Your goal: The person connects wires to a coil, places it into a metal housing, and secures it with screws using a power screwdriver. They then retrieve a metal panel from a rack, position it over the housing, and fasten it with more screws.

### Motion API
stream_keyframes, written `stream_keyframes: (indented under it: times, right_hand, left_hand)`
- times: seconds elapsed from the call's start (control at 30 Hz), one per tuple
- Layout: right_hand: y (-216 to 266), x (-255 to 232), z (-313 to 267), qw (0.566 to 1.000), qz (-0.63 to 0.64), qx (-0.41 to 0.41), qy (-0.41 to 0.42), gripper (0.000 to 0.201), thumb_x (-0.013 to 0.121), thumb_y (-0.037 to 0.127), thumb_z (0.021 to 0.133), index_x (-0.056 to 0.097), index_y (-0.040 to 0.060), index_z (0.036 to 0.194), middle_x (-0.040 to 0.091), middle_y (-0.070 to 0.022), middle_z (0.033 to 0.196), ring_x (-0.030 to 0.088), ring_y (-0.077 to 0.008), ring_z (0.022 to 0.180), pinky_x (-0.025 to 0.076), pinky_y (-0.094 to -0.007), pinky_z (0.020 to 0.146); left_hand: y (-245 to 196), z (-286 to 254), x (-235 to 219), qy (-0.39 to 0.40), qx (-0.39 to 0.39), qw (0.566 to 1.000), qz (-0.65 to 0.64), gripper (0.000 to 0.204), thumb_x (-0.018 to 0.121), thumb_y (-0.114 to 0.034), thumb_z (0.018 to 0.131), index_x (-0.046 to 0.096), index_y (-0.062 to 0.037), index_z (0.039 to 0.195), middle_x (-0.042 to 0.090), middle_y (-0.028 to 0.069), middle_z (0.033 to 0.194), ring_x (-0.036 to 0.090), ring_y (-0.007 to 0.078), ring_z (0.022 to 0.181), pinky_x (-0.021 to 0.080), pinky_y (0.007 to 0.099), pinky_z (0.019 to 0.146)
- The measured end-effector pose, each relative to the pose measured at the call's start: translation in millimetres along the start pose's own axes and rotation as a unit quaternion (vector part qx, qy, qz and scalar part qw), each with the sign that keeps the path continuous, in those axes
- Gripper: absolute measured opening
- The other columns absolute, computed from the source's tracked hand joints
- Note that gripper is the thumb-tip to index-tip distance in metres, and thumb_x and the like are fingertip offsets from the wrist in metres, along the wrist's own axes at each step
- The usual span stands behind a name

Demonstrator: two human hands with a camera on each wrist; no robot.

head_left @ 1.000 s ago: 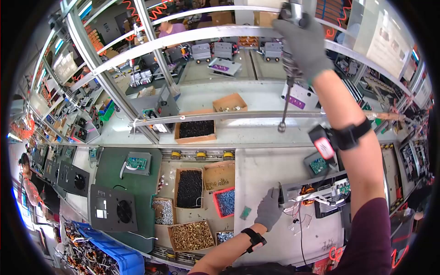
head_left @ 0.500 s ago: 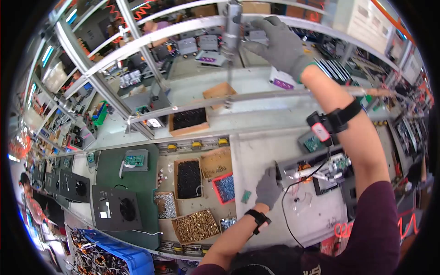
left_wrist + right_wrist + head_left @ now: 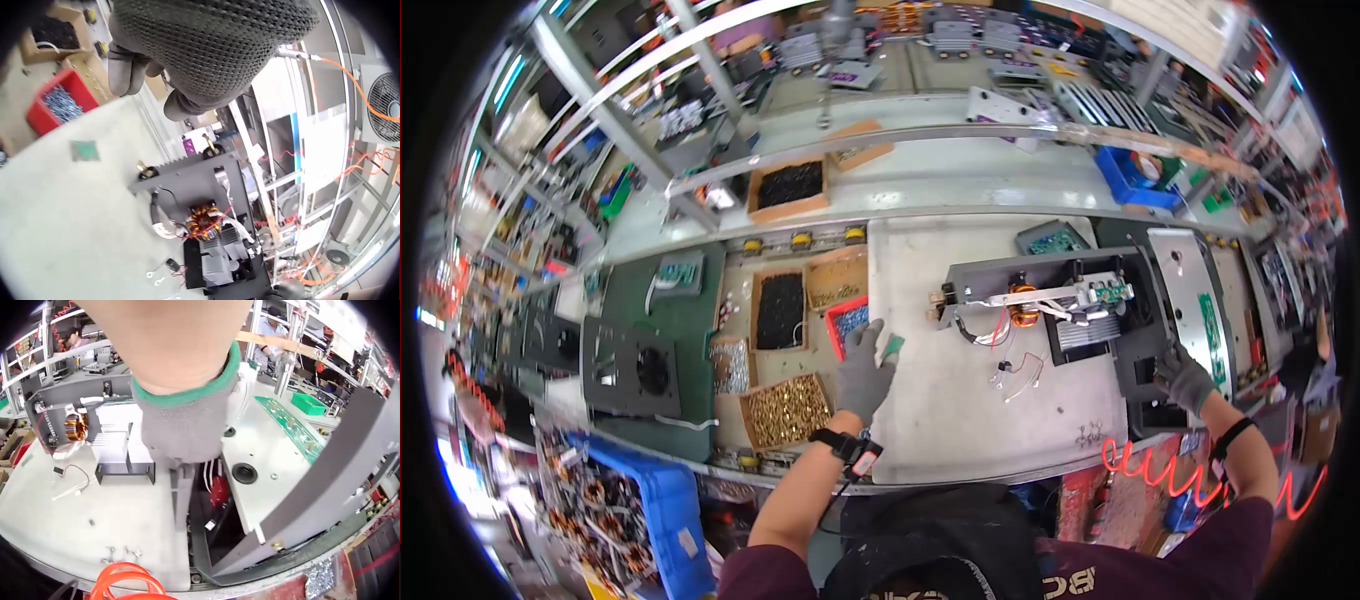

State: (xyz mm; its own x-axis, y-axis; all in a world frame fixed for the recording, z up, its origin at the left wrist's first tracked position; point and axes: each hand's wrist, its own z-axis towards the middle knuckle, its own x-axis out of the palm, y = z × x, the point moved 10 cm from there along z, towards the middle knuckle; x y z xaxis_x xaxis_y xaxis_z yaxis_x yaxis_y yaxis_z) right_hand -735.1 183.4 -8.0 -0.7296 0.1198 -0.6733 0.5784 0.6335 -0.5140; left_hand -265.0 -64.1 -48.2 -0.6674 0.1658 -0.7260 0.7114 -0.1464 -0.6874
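Note:
The gloved left hand [image 3: 865, 375] hovers over the table by the red bin [image 3: 847, 322] and a small green piece [image 3: 892, 348]. In the left wrist view the hand [image 3: 212, 50] has loosely bent fingers holding nothing, and the green piece [image 3: 84, 150] lies apart from it. The gloved right hand [image 3: 1183, 378] is at the dark grey housing [image 3: 1137, 370], beside a metal plate with a green board [image 3: 1210, 325]. The right wrist view shows the hand [image 3: 181, 431] over an upright grey wall [image 3: 182, 500]; its fingertips are hidden. A copper coil [image 3: 1024, 312] and wires sit in the long chassis [image 3: 980, 280].
Boxes of black screws [image 3: 780, 310] and brass parts [image 3: 785, 412] stand to the left. A metal rail [image 3: 960, 132] crosses beyond the table, and a driver [image 3: 836, 35] hangs at the top. Red coiled hose [image 3: 1165, 480] runs along the front right edge.
The right hand has let go of the hanging driver and come down to the grey housing. The left hand has moved left, away from the chassis end. The head view has shifted.

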Motion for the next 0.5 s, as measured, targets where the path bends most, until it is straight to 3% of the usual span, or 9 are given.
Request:
stream_keyframes:
  times: [0.03,0.1,0.17,0.23,0.3,0.37,0.43,0.47,0.5]
  right_hand:
    - [-2,-1,5,0.999,0.008,-0.01,-0.049,0.018,0.055,0.026,0.076,0.066,0.0171,0.085,0.061,-0.0044,0.105,0.049,-0.0284,0.116,0.033,-0.0446,0.103]
    - [-4,-5,21,0.997,0.046,-0.056,-0.027,0.011,0.056,0.025,0.073,0.064,0.0177,0.075,0.061,-0.0015,0.091,0.055,-0.024,0.1,0.043,-0.0393,0.089]
    - [-2,-45,27,0.991,0.033,-0.111,-0.066,0.009,0.057,0.025,0.071,0.063,0.0181,0.072,0.059,-0.0001,0.087,0.055,-0.022,0.094,0.043,-0.0373,0.082]
    - [12,-97,22,0.983,0.032,-0.153,-0.095,0.007,0.058,0.024,0.07,0.061,0.0185,0.069,0.057,0.0014,0.082,0.056,-0.02,0.088,0.043,-0.0354,0.075]
    - [4,-184,21,0.963,0.041,-0.117,-0.238,0.008,0.057,0.024,0.07,0.059,0.0172,0.068,0.057,-0.0001,0.082,0.056,-0.0189,0.086,0.041,-0.0356,0.07]
    - [3,-223,38,0.958,0.103,-0.086,-0.253,0.009,0.062,0.018,0.066,0.056,0.0137,0.071,0.056,-0.0028,0.081,0.057,-0.0235,0.082,0.041,-0.0389,0.067]
    - [-11,-255,55,0.906,0.308,-0.017,-0.288,0.02,0.067,0.012,0.062,0.053,0.0095,0.076,0.055,-0.0073,0.081,0.055,-0.0296,0.079,0.042,-0.0408,0.067]
    - [-6,-244,67,0.871,0.426,-0.001,-0.246,0.026,0.071,0.007,0.063,0.051,0.0061,0.08,0.053,-0.0109,0.08,0.053,-0.0354,0.079,0.042,-0.0433,0.067]
    - [6,-237,75,0.841,0.5,0.02,-0.207,0.022,0.07,0.009,0.071,0.05,0.005,0.079,0.055,-0.013,0.085,0.054,-0.036,0.08,0.044,-0.0417,0.067]
  left_hand:
    - [21,-21,-16,-0.022,-0.025,0.999,0.01,0.053,0.067,-0.018,0.077,0.05,-0.0151,0.127,0.047,0.0121,0.129,0.055,0.0317,0.109,0.047,0.0401,0.088]
    - [60,-69,-40,-0.002,-0.141,0.99,0.023,0.048,0.067,-0.017,0.077,0.053,-0.0154,0.122,0.049,0.0107,0.127,0.057,0.0313,0.106,0.048,0.0391,0.088]
    - [90,-112,-59,-0.039,-0.159,0.985,0.046,0.045,0.068,-0.015,0.076,0.055,-0.0153,0.12,0.05,0.0089,0.124,0.059,0.0293,0.1,0.049,0.0378,0.086]
    - [93,-143,-79,-0.095,-0.094,0.987,0.087,0.045,0.068,-0.01,0.074,0.057,-0.0149,0.118,0.053,0.0088,0.115,0.062,0.0237,0.092,0.05,0.0348,0.08]
    - [98,-161,-83,-0.074,-0.146,0.985,0.059,0.043,0.067,-0.01,0.074,0.058,-0.0148,0.116,0.054,0.0086,0.113,0.062,0.0236,0.092,0.05,0.0343,0.08]
    - [95,-175,-87,-0.081,-0.139,0.985,0.062,0.042,0.067,-0.011,0.075,0.058,-0.0149,0.115,0.054,0.0088,0.113,0.062,0.0235,0.092,0.05,0.035,0.08]
    - [83,-189,-94,-0.095,-0.137,0.985,0.044,0.041,0.067,-0.011,0.075,0.058,-0.0149,0.115,0.054,0.0093,0.113,0.062,0.024,0.093,0.05,0.0367,0.082]
    - [77,-198,-95,-0.079,-0.141,0.986,0.03,0.043,0.066,-0.011,0.075,0.057,-0.0157,0.117,0.053,0.0088,0.117,0.061,0.0253,0.094,0.05,0.0368,0.083]
    - [77,-209,-95,-0.066,-0.15,0.986,0.015,0.045,0.065,-0.01,0.075,0.057,-0.0164,0.119,0.052,0.0084,0.121,0.061,0.0266,0.096,0.05,0.0369,0.083]
